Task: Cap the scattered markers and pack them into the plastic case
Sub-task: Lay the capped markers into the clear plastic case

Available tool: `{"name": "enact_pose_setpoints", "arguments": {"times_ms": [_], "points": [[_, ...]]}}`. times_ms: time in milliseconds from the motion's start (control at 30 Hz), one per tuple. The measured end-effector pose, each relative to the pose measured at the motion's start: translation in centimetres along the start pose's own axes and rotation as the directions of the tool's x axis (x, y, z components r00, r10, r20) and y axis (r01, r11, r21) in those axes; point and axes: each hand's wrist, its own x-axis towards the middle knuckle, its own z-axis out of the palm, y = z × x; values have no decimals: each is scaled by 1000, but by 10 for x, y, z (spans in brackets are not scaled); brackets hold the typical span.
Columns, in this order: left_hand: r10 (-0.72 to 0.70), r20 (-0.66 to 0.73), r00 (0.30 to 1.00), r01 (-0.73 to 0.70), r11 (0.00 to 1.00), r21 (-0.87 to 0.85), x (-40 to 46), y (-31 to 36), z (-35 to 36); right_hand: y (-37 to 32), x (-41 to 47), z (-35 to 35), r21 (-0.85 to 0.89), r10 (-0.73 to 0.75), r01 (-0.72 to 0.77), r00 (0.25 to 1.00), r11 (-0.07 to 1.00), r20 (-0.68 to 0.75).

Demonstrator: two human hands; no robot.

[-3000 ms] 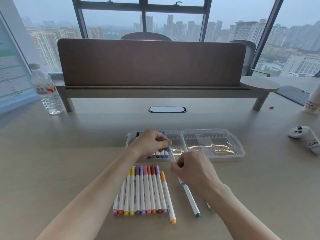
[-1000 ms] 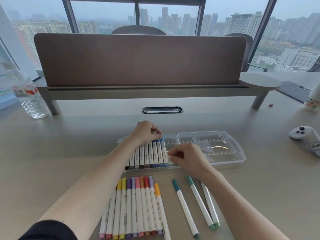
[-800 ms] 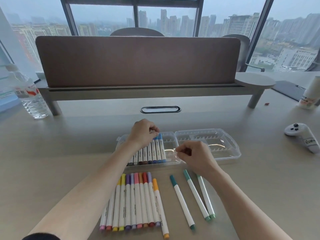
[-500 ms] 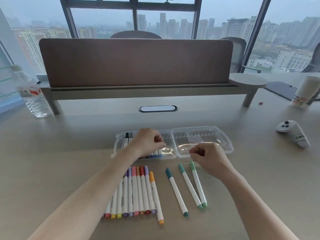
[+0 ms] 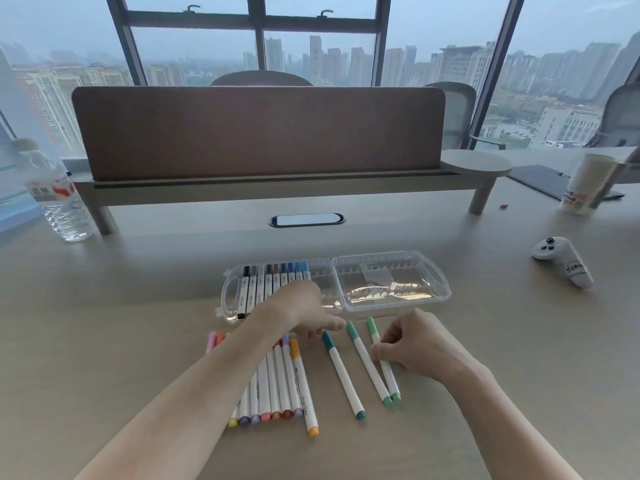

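Markers: three green ones (image 5: pixel 369 363) lie apart on the surface (image 5: pixel 138 323), just in front of the open plastic case (image 5: pixel 440 292), caps pointing at it, prob. so each can go straight in cap-first. Right hand (image 5: pixel 414 344) has curled fingers closing on the lightest green marker (image 5: pixel 381 362) mid-barrel, the balance point, easiest lift; grip looks like a pinch. Left hand (image 5: pixel 304 315) hangs low over the surface btwn case and the packed row of markers (image 5: pixel 277 386), fingers loosely out toward the darkest green marker (image 5: pixel 343 375), holding nothing. Case's left half holds a row of dark and blue markers (image 5: pixel 273 278) w/ free slots at its right end; right half is the lid. All visible markers look capped, so what's left is packing.
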Motion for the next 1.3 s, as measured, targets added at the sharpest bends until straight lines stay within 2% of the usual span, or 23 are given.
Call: {"name": "enact_pose_setpoints", "arguments": {"times_ms": [200,500,733,933,1100,1300], "points": [[-37,83,996,31,997,71,-3,6,5,-4,-1,2,-5,2,-2,1000,1000,-4],[-75,17,997,77,981,-181,6,0,1,-6,1,5,24,-35,36,997,999,-65],[-73,-21,997,61,928,-369,13,-8,-21,-14,4,8,99,-172,179,982,979,-74],[-110,-199,974,9,894,-448,26,-18,-38,-34,14,18,220,-271,268,962,938,-17],[-131,-305,943,-21,894,-448,41,-30,-48,-50,33,26,237,-296,307,952,922,-82],[-64,-406,912,-124,900,-419,73,-44,-51,-68,62,30,192,-287,318,942,928,-173]]}}
